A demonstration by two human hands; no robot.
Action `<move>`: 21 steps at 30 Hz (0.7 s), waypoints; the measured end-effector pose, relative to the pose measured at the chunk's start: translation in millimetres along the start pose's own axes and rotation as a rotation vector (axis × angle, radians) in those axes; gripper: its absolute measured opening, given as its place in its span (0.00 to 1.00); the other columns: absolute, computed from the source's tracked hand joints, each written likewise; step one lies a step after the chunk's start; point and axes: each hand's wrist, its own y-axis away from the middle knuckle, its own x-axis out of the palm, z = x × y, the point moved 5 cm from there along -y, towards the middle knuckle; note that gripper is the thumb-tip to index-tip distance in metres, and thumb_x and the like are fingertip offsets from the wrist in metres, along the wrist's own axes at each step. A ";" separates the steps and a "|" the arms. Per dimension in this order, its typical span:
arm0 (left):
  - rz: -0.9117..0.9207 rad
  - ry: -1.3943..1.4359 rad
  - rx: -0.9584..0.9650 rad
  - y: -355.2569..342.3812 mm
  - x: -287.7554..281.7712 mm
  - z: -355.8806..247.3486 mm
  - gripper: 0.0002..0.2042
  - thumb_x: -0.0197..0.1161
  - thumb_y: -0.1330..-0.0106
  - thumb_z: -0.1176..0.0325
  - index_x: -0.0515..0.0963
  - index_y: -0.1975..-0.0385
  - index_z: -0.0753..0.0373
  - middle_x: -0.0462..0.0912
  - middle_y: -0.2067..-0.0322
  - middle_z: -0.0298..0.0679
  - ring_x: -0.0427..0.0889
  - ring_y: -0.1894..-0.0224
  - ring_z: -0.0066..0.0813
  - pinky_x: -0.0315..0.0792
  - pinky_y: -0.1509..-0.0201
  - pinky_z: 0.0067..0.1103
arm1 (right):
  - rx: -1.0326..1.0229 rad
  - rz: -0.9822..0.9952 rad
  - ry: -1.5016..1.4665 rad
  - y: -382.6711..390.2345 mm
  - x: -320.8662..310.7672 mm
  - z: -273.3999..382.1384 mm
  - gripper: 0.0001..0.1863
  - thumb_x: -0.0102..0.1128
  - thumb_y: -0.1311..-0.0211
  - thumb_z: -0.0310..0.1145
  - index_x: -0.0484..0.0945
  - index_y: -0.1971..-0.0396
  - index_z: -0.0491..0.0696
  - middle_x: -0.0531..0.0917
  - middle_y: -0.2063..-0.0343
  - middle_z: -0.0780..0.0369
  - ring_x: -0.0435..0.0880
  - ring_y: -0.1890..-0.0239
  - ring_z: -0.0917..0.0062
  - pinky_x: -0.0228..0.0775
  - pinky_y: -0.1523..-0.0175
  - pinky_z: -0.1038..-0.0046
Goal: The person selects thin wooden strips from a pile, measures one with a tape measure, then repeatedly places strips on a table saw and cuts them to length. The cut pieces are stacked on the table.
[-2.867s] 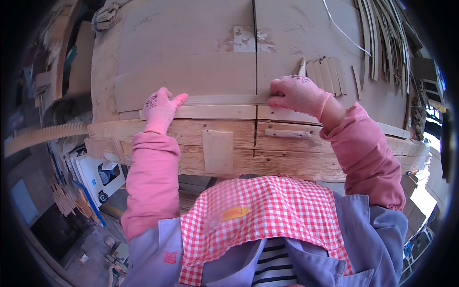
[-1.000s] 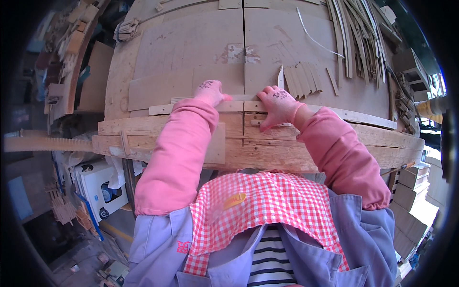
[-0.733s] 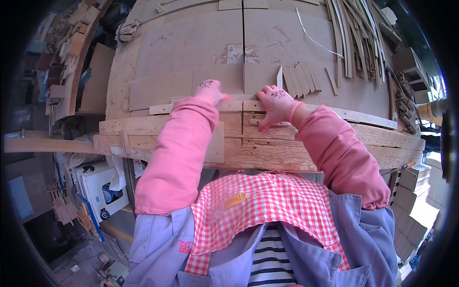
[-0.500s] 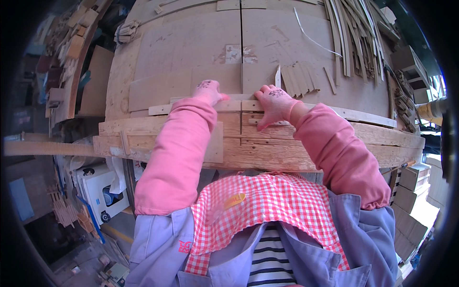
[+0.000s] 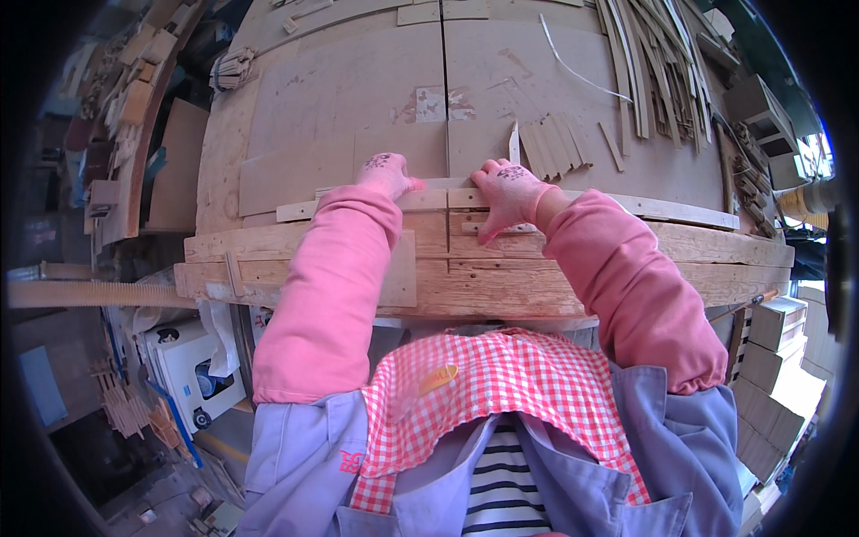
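Note:
My left hand (image 5: 385, 175), in a pink glove, is closed at a thin pale wooden strip (image 5: 435, 183), its thumb along the strip and its other fingertips mostly hidden. The strip lies flat along the far side of a wooden rail (image 5: 420, 200) fixed across the bench. My right hand (image 5: 512, 195), gloved alike, rests over the rail with thumb and fingers spread wide. Its fingertips are at the strip's right end, and its thumb lies near a short wooden batten (image 5: 510, 228). Just beyond this hand is a narrow, pointed pale piece (image 5: 514, 143).
Several short flat slats (image 5: 555, 146) lie beyond my right hand. Long thin strips (image 5: 644, 72) are heaped at the far right, near a curled white strip (image 5: 573, 67). A dark slot (image 5: 445, 80) splits the bench top. A small bundle of sticks (image 5: 234, 67) is at the far left.
The view has shifted slightly, so the bench appears a little further left. Both hands keep nearly the same places and poses at the strip and rail.

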 end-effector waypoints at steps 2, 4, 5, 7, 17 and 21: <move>0.000 -0.004 0.005 -0.4 -0.4 -0.2 0.24 0.76 0.46 0.46 0.83 0.66 0.65 0.86 0.59 0.51 0.84 0.52 0.46 0.75 0.47 0.34 | 0.014 0.029 0.008 -0.4 1.0 -0.3 0.52 0.79 0.71 0.60 0.75 0.46 0.40 0.76 0.48 0.50 0.73 0.43 0.56 0.68 0.36 0.63; -0.006 -0.009 0.007 -0.3 -1.2 -0.8 0.24 0.75 0.46 0.47 0.83 0.65 0.65 0.86 0.59 0.51 0.84 0.53 0.46 0.76 0.47 0.34 | 0.019 0.031 0.004 -0.5 0.8 -0.2 0.52 0.79 0.71 0.60 0.75 0.46 0.40 0.76 0.48 0.50 0.73 0.43 0.56 0.68 0.36 0.62; -0.009 -0.012 0.008 -0.2 -1.8 -1.2 0.24 0.75 0.46 0.47 0.83 0.65 0.65 0.86 0.59 0.51 0.84 0.53 0.46 0.76 0.47 0.34 | 0.022 0.031 0.001 -0.6 0.6 -0.1 0.52 0.79 0.71 0.60 0.75 0.46 0.40 0.76 0.48 0.50 0.73 0.42 0.56 0.68 0.36 0.62; 0.002 -0.001 -0.006 0.2 -2.3 -1.7 0.24 0.75 0.45 0.47 0.83 0.65 0.65 0.86 0.59 0.51 0.84 0.53 0.46 0.76 0.47 0.33 | 0.025 0.032 -0.012 -0.5 0.4 0.0 0.52 0.79 0.71 0.60 0.75 0.46 0.40 0.76 0.48 0.50 0.73 0.42 0.55 0.68 0.35 0.62; 0.010 -0.049 -0.003 -5.3 -1.6 -2.6 0.25 0.75 0.45 0.47 0.85 0.61 0.64 0.87 0.57 0.50 0.85 0.51 0.45 0.76 0.46 0.32 | 0.043 0.045 -0.004 -1.7 0.7 0.0 0.52 0.80 0.72 0.58 0.75 0.45 0.41 0.76 0.47 0.50 0.72 0.41 0.55 0.68 0.36 0.61; 0.019 -0.073 -0.014 -8.8 1.2 -1.7 0.25 0.75 0.45 0.46 0.85 0.60 0.63 0.87 0.56 0.49 0.85 0.50 0.45 0.76 0.44 0.32 | 0.057 0.036 -0.007 -0.4 2.0 0.0 0.53 0.80 0.72 0.58 0.74 0.43 0.41 0.75 0.46 0.50 0.71 0.41 0.55 0.68 0.35 0.62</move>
